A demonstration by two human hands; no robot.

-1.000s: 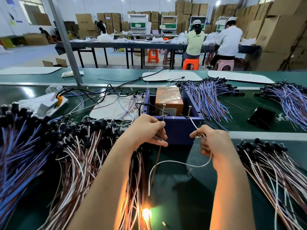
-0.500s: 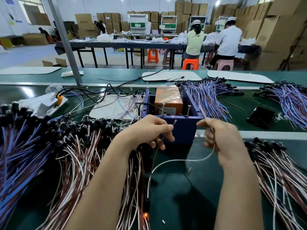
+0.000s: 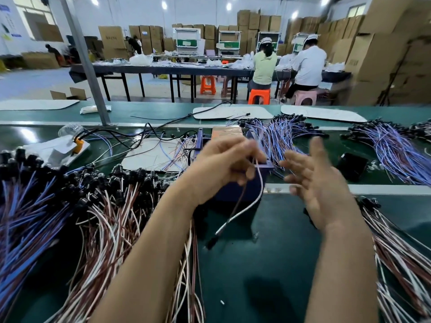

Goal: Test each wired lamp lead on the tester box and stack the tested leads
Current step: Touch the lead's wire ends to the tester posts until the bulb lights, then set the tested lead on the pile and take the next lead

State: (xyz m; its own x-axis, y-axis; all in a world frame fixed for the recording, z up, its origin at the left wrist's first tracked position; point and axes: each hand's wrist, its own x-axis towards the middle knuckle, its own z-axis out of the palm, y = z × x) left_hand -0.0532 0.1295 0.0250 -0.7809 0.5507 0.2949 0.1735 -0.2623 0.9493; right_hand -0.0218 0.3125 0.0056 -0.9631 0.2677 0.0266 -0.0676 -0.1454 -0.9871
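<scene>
My left hand (image 3: 224,164) is raised in front of the blue tester box (image 3: 238,192) and pinches one lamp lead (image 3: 247,206), whose brown and white wires hang down to a dark lamp holder near the green table. My right hand (image 3: 312,180) is beside it, fingers spread and holding nothing. An orange block (image 3: 227,131) sits in the box, mostly hidden by my left hand. Both hands are blurred by motion.
A big heap of brown-white and blue leads (image 3: 77,206) covers the left. More brown-white leads (image 3: 396,252) lie at the right. Blue-wired bundles (image 3: 284,138) lie behind the box. A black phone (image 3: 352,166) rests at the right. A metal post (image 3: 86,64) rises at the back left.
Both hands rose away from the tester's pins. My right hand released the white wire and opened. The lead now hangs from my left hand alone, and its lamp has gone dark.
</scene>
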